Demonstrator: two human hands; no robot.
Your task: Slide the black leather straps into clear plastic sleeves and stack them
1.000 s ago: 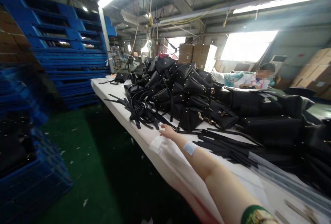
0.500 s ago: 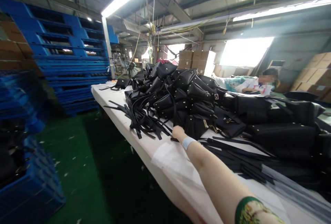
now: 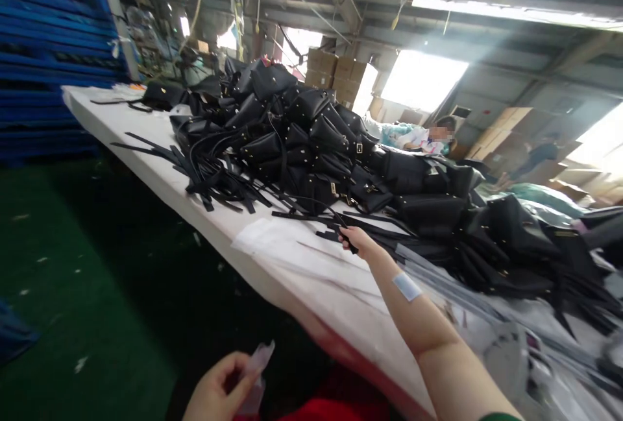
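Observation:
My right hand (image 3: 357, 241) reaches out over the long white table (image 3: 146, 168) and is closed on a thin black strap (image 3: 321, 204) that runs back into the strap pile. A white plaster sits on that wrist. My left hand (image 3: 219, 392) is low at the bottom edge, fingers pinched on a small clear plastic piece (image 3: 257, 362). A big heap of black handbags (image 3: 302, 129) with gold studs covers the table's middle. Loose black straps (image 3: 209, 181) lie fanned out in front of the heap.
Clear plastic sheets (image 3: 292, 249) lie on the table by my right hand. Blue pallets (image 3: 43, 38) are stacked at the left. Green floor (image 3: 73, 278) runs beside the table. A person (image 3: 431, 139) sits behind the heap near cardboard boxes (image 3: 341, 74).
The view has swung right and down. My right hand has closed on a black strap and pulled back toward me. My left hand with the plastic piece has come into view.

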